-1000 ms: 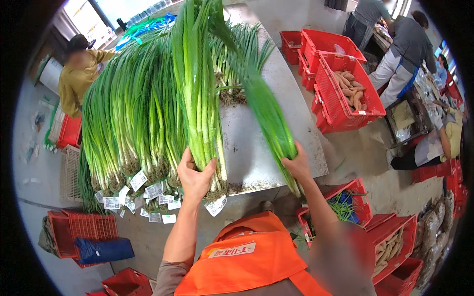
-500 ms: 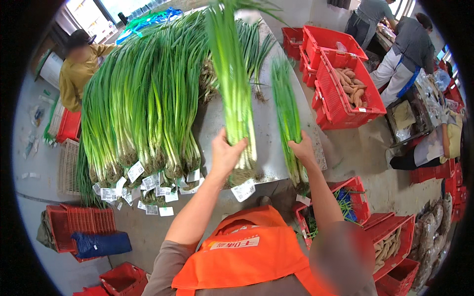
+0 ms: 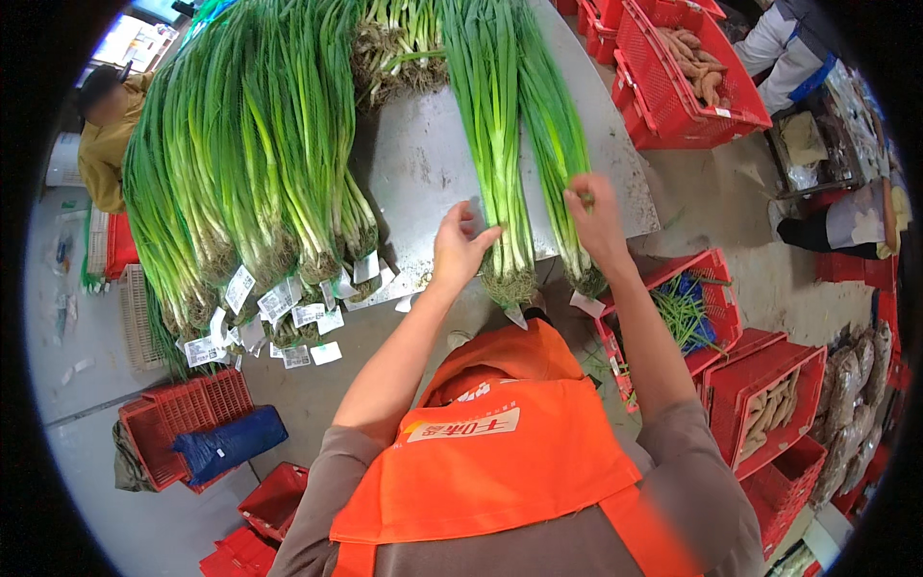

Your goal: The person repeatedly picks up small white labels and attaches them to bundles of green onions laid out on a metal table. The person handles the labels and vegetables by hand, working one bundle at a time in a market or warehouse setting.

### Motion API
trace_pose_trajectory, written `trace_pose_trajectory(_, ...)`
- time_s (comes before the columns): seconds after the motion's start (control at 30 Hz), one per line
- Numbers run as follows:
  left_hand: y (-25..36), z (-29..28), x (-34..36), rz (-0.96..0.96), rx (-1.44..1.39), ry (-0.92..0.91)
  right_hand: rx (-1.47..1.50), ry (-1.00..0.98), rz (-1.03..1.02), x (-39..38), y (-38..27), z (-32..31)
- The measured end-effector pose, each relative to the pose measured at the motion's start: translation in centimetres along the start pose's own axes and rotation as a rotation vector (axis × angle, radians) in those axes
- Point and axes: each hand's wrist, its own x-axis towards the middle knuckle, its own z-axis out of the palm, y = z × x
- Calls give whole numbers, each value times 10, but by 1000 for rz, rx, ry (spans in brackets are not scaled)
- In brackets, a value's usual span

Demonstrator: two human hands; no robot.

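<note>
Two bunches of green onions lie side by side on a grey metal table (image 3: pixel 413 163), roots toward me. My left hand (image 3: pixel 461 248) has its fingers spread and touches the left side of the left bunch (image 3: pixel 495 173) near its roots. My right hand (image 3: pixel 596 216) is curled over the lower part of the right bunch (image 3: pixel 556 135). White tags hang at both root ends. I wear an orange vest.
A big pile of tagged green onion bunches (image 3: pixel 260 173) covers the table's left. Red crates of sweet potatoes (image 3: pixel 687 72) stand far right, more red crates (image 3: pixel 769 409) by my right side, others (image 3: pixel 183 428) lower left. A person in yellow (image 3: pixel 106 135) is far left.
Both bunches were held upright over the table. They have been lowered and now lie flat near the table's right edge, and my left hand has loosened its grip.
</note>
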Motion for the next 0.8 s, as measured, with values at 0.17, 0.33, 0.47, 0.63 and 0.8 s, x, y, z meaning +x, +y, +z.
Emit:
trace_pose_trajectory(0.17, -4, -50, -57, -458, -222, -455, 221, -732, 612, -96, -22, -16)
trace_pose_trajectory(0.33, 3, -28, -99, -525, -231, -663, 991, -578, 1017, -159, 12, 32)
trace_pose_trajectory(0.47, -39, -7, -113, -366, -327, -596, 1093, -536, 1044, -158, 8, 43)
trace_pose_trajectory(0.63, -42, -35, -111, -653, -463, -514, 828, -595, 921, -154, -13, 33)
trace_pose_trajectory(0.8, -26, -45, -114, -841, -680, -462, 872, -549, 991, -159, -23, 35)
